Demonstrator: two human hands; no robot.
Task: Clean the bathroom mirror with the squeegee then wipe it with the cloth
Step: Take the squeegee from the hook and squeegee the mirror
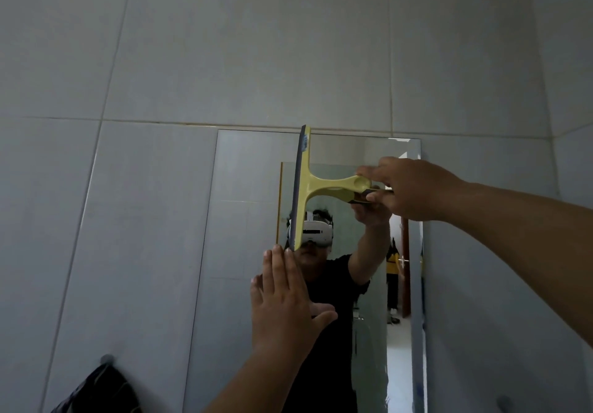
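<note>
The left hand [285, 303] lies flat and unclenched on the mirror [244, 220]; higher, the right hand [414, 188] grasps the yellow squeegee [303, 188], blade upright near the top edge; firm, even pressure should avoid streaks.

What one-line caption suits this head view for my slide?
Right hand holds yellow squeegee on mirror; left hand flat.

The right hand [414, 189] gripped the yellow squeegee [308, 188], blade upright against the mirror [244, 188]; the left hand [285, 303] lay flat on the glass below.
</note>
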